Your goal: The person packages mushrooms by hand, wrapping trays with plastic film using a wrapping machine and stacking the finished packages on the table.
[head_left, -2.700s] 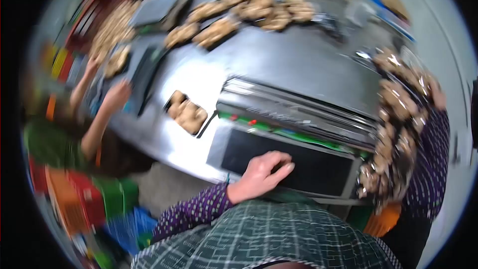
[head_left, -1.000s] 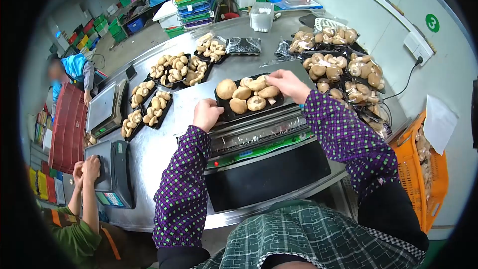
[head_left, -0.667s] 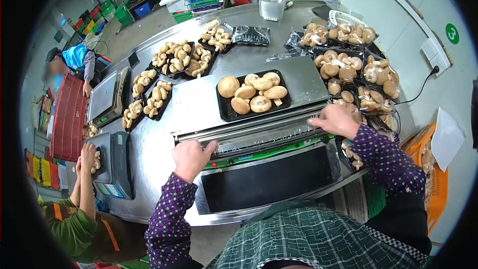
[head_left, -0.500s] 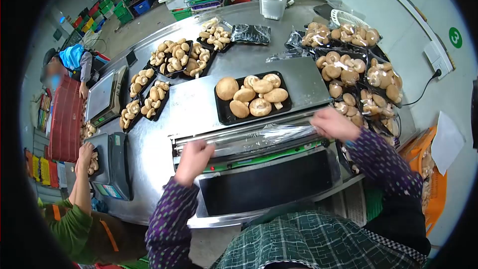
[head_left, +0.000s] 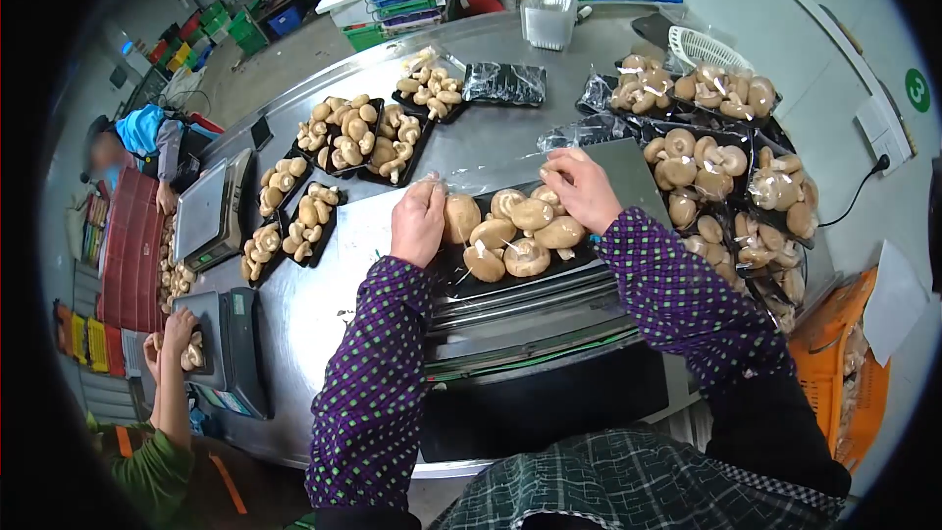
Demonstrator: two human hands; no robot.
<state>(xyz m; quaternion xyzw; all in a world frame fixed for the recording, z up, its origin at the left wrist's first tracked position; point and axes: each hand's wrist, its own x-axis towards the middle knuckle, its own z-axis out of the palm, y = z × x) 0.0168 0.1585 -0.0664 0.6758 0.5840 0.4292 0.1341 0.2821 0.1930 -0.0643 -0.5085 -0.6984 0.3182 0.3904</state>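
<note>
A black tray of brown mushrooms [head_left: 527, 255] lies on the metal plate behind the roller frame [head_left: 530, 304]. Clear film [head_left: 491, 175] stretches over the tray between my hands. My left hand [head_left: 419, 221] is closed on the film at the tray's left end. At the right end, my right hand [head_left: 581, 188] pinches the film with thumb and fingers, above the mushrooms. The film's edges are hard to make out. Below the frame is a dark flat panel [head_left: 549, 407].
Wrapped mushroom trays [head_left: 703, 165] are piled at the right, near an orange crate [head_left: 819, 358]. Open mushroom trays [head_left: 343, 132] stand at the back left. A co-worker's hands [head_left: 175, 339] hold mushrooms at a scale [head_left: 231, 353]; another person [head_left: 147, 142] stands beyond.
Both hands have moved from the roller frame away from my body, drawing film over the mushroom tray. The view has shifted slightly.
</note>
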